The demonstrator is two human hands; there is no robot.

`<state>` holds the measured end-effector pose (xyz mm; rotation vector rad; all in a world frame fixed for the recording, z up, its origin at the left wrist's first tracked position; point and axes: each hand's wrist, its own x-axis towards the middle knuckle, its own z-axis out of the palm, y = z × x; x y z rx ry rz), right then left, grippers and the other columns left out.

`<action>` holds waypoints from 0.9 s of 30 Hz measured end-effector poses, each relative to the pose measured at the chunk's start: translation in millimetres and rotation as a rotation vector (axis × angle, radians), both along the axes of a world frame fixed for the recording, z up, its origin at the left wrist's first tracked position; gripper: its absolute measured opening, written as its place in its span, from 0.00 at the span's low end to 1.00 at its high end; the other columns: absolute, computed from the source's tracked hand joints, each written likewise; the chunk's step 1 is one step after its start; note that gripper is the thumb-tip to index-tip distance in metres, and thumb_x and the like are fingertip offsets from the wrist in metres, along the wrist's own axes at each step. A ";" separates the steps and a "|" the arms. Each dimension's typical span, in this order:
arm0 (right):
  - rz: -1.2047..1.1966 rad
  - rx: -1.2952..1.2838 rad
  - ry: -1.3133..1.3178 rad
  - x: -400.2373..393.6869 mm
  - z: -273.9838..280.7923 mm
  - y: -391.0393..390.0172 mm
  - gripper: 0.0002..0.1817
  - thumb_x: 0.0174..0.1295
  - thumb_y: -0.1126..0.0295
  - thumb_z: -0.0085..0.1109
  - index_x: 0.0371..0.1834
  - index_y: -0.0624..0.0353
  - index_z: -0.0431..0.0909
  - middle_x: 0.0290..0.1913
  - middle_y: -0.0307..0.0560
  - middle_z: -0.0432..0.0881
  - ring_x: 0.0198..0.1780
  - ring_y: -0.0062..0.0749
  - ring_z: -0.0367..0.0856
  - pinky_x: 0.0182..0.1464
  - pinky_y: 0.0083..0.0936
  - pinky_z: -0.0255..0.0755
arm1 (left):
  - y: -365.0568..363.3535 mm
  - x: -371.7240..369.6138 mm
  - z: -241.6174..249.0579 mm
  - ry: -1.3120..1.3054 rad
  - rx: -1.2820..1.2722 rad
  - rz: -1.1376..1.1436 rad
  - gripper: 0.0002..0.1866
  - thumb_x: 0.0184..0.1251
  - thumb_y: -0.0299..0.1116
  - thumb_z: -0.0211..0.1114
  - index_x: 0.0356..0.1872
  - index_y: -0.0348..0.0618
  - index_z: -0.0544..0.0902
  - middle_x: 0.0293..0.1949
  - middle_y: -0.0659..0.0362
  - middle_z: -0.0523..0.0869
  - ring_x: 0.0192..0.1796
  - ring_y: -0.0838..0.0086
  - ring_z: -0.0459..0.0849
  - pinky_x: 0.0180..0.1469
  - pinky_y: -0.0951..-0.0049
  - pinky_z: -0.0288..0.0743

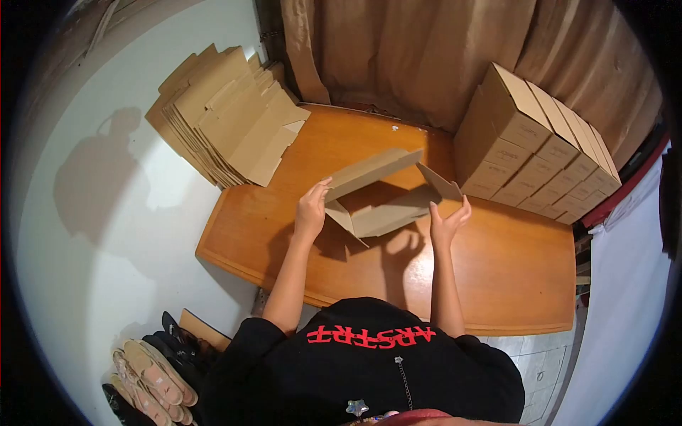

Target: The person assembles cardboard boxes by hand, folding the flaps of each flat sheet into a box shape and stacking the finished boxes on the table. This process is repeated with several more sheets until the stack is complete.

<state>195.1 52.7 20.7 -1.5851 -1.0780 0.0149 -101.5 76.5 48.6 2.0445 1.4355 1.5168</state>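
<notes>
A brown cardboard box (373,174), partly unfolded and open through its middle, is held up above the wooden table (497,263). My left hand (311,211) grips its left edge, thumb and fingers closed on the board. On the other side my right hand (449,222) pinches a raised flap at the right corner. Through the box's opening the orange table top shows. The box's shadow and that of a hand fall on the table below.
Flattened cardboard boxes (238,124) lean in a stack at the table's back left, by the white wall. Folded boxes (522,145) are piled at the back right, before a brown curtain (412,57). Several shoes (153,373) stand on the floor at lower left.
</notes>
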 end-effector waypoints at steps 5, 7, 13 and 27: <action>-0.284 -0.476 -0.083 56.5 20.8 -40.5 0.35 0.42 0.62 0.72 0.57 0.45 0.68 0.58 0.52 0.60 0.61 0.51 0.57 0.63 0.49 0.50 | -4.9 26.7 22.0 -0.021 -0.125 -0.195 0.13 0.64 0.21 0.49 0.46 0.34 0.77 0.47 0.47 0.81 0.48 0.56 0.80 0.49 0.67 0.74; -0.371 -0.394 -0.215 74.5 16.2 -50.6 0.28 0.41 0.62 0.72 0.50 0.43 0.73 0.56 0.47 0.63 0.59 0.49 0.58 0.59 0.50 0.54 | 1.2 35.8 22.8 -0.019 -0.147 -0.268 0.12 0.65 0.23 0.49 0.46 0.33 0.78 0.46 0.47 0.81 0.48 0.57 0.80 0.49 0.67 0.73; -0.005 -0.259 -0.021 134.4 11.6 -74.8 0.18 0.49 0.63 0.67 0.38 0.62 0.77 0.38 0.58 0.78 0.41 0.50 0.75 0.45 0.35 0.69 | 16.4 78.3 31.5 -0.001 -0.251 -0.383 0.13 0.66 0.28 0.50 0.46 0.33 0.78 0.48 0.48 0.81 0.51 0.58 0.78 0.53 0.66 0.71; -0.139 -0.384 0.038 156.7 -14.1 -96.1 0.19 0.48 0.71 0.66 0.44 0.59 0.77 0.40 0.60 0.81 0.42 0.49 0.80 0.44 0.37 0.73 | -30.3 145.3 -5.8 0.207 -0.604 -0.119 0.34 0.54 0.42 0.63 0.62 0.46 0.62 0.58 0.36 0.68 0.56 0.46 0.72 0.57 0.54 0.67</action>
